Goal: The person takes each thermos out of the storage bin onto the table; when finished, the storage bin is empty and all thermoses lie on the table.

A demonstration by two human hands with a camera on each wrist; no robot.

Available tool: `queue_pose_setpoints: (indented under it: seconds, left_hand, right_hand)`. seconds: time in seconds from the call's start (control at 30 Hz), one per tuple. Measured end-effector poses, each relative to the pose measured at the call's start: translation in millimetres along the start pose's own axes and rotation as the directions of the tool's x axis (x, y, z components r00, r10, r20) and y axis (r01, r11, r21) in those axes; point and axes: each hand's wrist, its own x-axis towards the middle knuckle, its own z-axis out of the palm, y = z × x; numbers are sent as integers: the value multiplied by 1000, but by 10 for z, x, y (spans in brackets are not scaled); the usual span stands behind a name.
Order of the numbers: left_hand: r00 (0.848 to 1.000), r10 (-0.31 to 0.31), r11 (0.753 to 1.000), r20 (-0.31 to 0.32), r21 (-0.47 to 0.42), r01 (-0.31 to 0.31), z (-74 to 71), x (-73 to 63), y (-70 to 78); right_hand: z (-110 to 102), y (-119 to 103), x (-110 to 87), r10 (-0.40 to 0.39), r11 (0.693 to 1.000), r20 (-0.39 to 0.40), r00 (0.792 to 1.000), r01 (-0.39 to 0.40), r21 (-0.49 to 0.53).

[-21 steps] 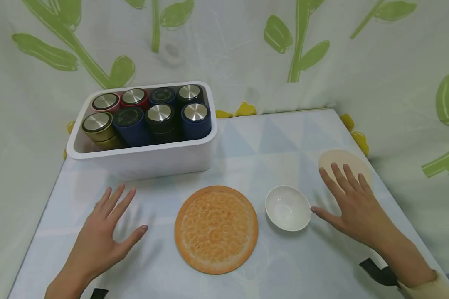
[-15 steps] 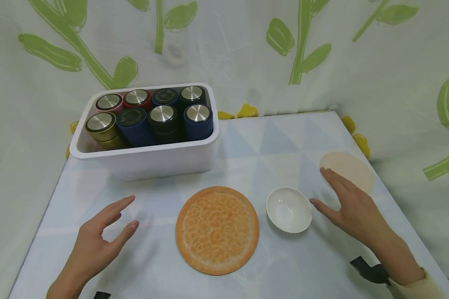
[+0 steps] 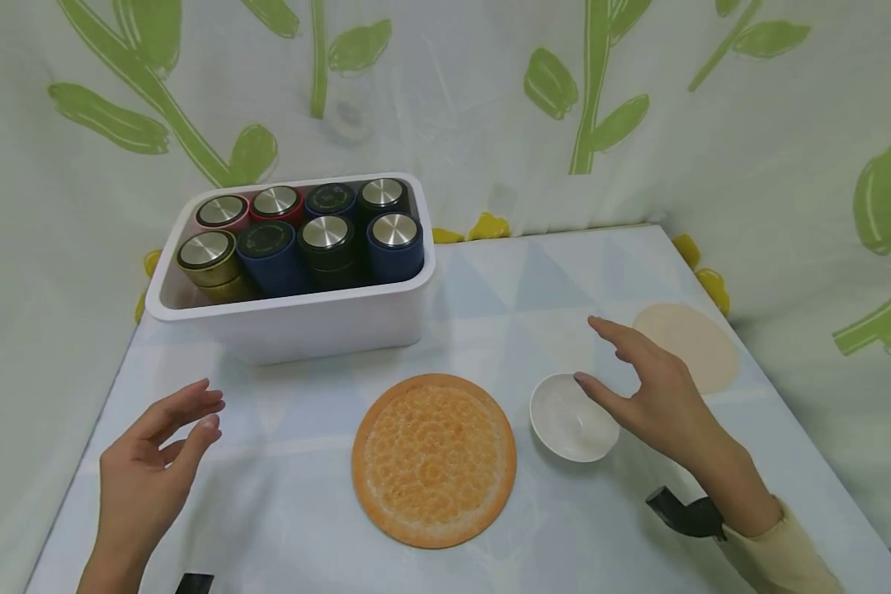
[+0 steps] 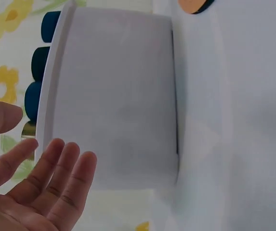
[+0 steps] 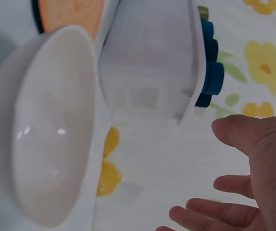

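My left hand (image 3: 144,478) hovers over the table's left side, fingers loosely bent and holding nothing. In the left wrist view its fingers (image 4: 56,178) overlap the side of a white bin (image 4: 113,96). My right hand (image 3: 661,396) is held above the table on the right, relaxed, its thumb overlapping the rim of a small white bowl (image 3: 572,425) in the head view. The bowl's glossy inside (image 5: 56,130) shows in the right wrist view. Between the hands lies a round mat (image 3: 434,462) that looks like a golden-brown flatbread.
The white bin (image 3: 327,326) at the back left holds several upright thermos bottles (image 3: 327,239) with steel or dark lids. A flat beige disc (image 3: 686,346) lies near the table's right edge. Behind the table (image 3: 557,528) hangs a leaf-patterned curtain (image 3: 460,107).
My left hand has drawn left, its spread fingers now bent in. My right hand has moved left from the beige disc toward the bowl. The view has shifted slightly.
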Motion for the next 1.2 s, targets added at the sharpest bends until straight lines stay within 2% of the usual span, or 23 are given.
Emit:
queue_pose_setpoints:
  seconds: [0.07, 0.17, 0.43, 0.5, 0.7, 0.8, 0.9, 0.97, 1.13, 1.2]
  left_hand:
    - [999, -25, 1000, -28, -17, 25, -10, 17, -12]
    - [997, -38, 999, -68, 6, 39, -54, 54, -16]
    - [985, 32, 996, -169, 93, -17, -248, 274, -24]
    - [982, 23, 993, -188, 115, -2, -283, 319, -45]
    - [969, -90, 983, -232, 136, 124, -307, 491, -61]
    - [964, -111, 972, -241, 177, 155, -327, 618, -23]
    - [957, -102, 966, -271, 203, 160, -408, 750, 4]
    - [951, -114, 971, -287, 172, 168, -467, 855, 22]
    - [942, -222, 962, -252, 100, 254, -528, 1094, 51]
    - [939, -258, 951, -230, 112, 288, -523, 1158, 62]
  right_hand:
    - [10, -40, 68, -13, 999, -5, 1000, 14, 37]
    - [27, -98, 174, -34, 996, -7, 999, 34, 82]
    - [100, -239, 508, -91, 977, -14, 996, 92, 191]
    - [137, -273, 591, -103, 973, -12, 995, 103, 205]
    - [235, -382, 800, -140, 959, -32, 990, 144, 243]
    - [262, -446, 905, -165, 950, -50, 985, 172, 261]
    - [302, -521, 1037, -193, 939, -52, 980, 200, 280]
    - [329, -562, 1124, -206, 935, -53, 977, 212, 285]
    - [386, -631, 1293, -220, 934, -44, 974, 224, 278]
    - [412, -663, 1347, -229, 934, -31, 973, 229, 276]
